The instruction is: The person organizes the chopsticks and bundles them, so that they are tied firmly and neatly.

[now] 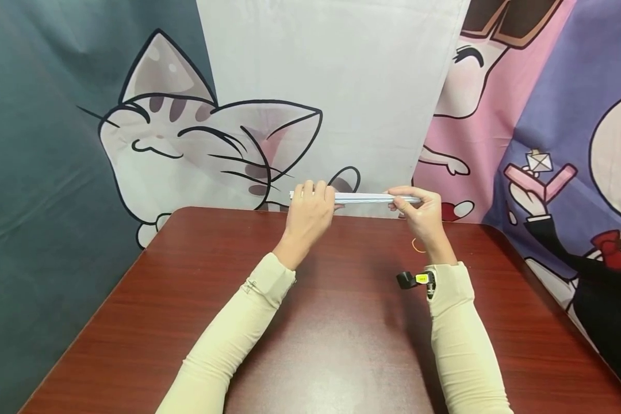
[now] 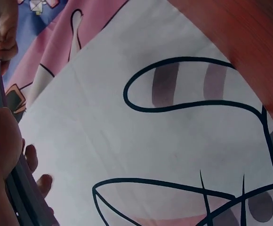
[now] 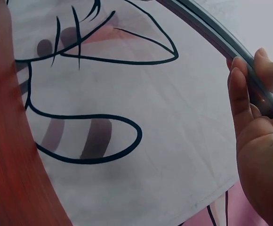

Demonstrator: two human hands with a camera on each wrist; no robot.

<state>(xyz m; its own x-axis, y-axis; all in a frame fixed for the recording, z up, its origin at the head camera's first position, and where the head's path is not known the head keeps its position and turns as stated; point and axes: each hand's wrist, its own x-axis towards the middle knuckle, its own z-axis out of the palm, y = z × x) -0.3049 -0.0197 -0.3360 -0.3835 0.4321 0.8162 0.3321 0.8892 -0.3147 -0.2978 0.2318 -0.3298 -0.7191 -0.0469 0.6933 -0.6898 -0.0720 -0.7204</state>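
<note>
A thin, flat white thing with layered edges [image 1: 362, 198] is held level above the table's far edge, seen almost edge-on; its exact kind cannot be told. My left hand [image 1: 310, 213] grips its left end, fingers over the top. At the other end, my right hand [image 1: 423, 213] pinches it between thumb and fingers. Both wrist views show the layered edge as long grey strips [image 3: 207, 26], slightly bowed in the right wrist view. In that view the right thumb and fingers [image 3: 240, 89] lie on opposite sides of it. Its broad faces are mostly hidden.
A thin orange loop [image 1: 418, 246], like a rubber band, lies on the brown table [image 1: 331, 322] by my right wrist. Behind the table hangs a cartoon-printed cloth [image 1: 331, 69]. A small black device with a yellow label [image 1: 421, 279] sits at my right cuff.
</note>
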